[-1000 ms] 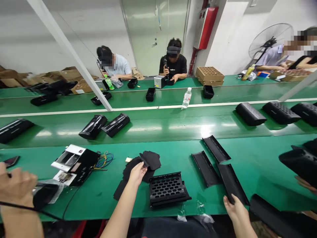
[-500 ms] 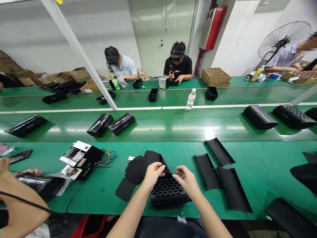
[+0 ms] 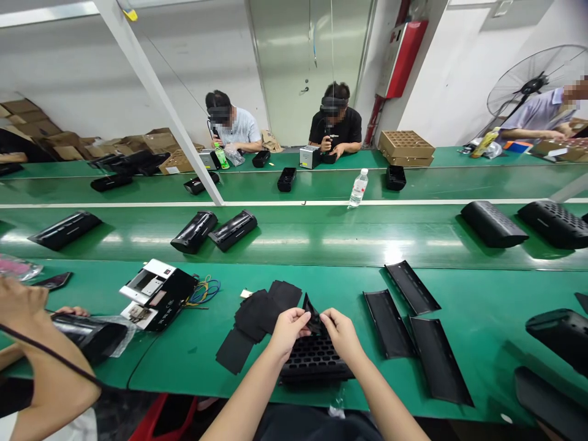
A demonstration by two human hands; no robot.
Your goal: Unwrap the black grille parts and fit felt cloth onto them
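1. Head view: left hand [image 3: 289, 331] pinches a small black sheet [image 3: 311, 309] between thumb and fingers.
2. Right hand [image 3: 340, 331] has thumb and fingertips at the sheet's other side, seemingly gripping it too; exact contact hard to tell, black on black.
3. Sheet is bent, one corner up, above the far edge of a slotted black panel [image 3: 316, 360] on the green table [image 3: 193, 373].
4. Pile of black sheets [image 3: 258, 313] lies left of the panel, overlapping.
5. Three curved black covers [image 3: 441, 361] lie to the right.
6. White-and-black device [image 3: 158, 294] sits farther left, cables beside it.
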